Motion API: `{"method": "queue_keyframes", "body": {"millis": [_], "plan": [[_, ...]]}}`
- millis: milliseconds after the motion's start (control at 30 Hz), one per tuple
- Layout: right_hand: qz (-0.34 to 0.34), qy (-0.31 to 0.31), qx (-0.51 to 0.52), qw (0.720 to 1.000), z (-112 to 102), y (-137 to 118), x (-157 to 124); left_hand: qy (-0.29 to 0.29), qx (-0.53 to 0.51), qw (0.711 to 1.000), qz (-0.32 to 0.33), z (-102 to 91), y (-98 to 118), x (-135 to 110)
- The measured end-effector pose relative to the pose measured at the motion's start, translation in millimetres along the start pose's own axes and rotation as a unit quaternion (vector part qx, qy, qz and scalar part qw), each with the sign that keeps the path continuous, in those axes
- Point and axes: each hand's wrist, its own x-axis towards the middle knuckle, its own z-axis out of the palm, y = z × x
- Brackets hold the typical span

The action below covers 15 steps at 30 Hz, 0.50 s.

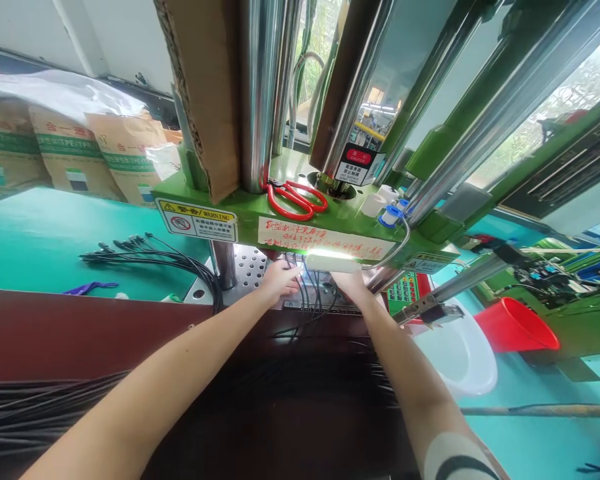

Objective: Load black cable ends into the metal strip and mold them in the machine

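Note:
Both my hands reach under the green press head (300, 220) into the lit work area. My left hand (279, 280) rests on the metal plate (250, 267), its fingers curled by the thin black cables (311, 297) that run into the mould. My right hand (349, 283) sits just right of those cables, under the bright lamp (330, 261); glare and the press hide its fingers. Whether either hand grips a cable cannot be made out.
Red scissors (295, 198) lie on the press ledge beside chrome columns (257, 93). A bundle of black cables (150, 257) lies on the green table at left. Paper sacks (70, 153) stand behind. A white bowl (463, 353) and red bucket (515, 327) sit at right.

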Motion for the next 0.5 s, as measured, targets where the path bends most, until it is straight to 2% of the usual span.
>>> {"method": "queue_keyframes", "body": {"millis": [133,200,300,333,500], "plan": [[0.027,0.011,-0.026,0.999,7,-7,-6,0.109,0.142,0.981,0.075,-7.4,2,-4],[0.035,0.017,-0.038,0.999,10,-10,-8,0.146,0.269,0.944,0.121,-8.4,3,-7],[0.039,0.025,-0.052,0.998,14,-12,-8,0.171,0.437,0.868,0.16,-8.3,4,-9],[0.041,0.025,-0.056,0.997,15,-13,-8,0.172,0.461,0.856,0.161,-8.3,4,-8],[0.049,0.014,-0.072,0.996,13,-14,-7,0.181,0.504,0.831,0.15,-9.6,6,-4]]}}
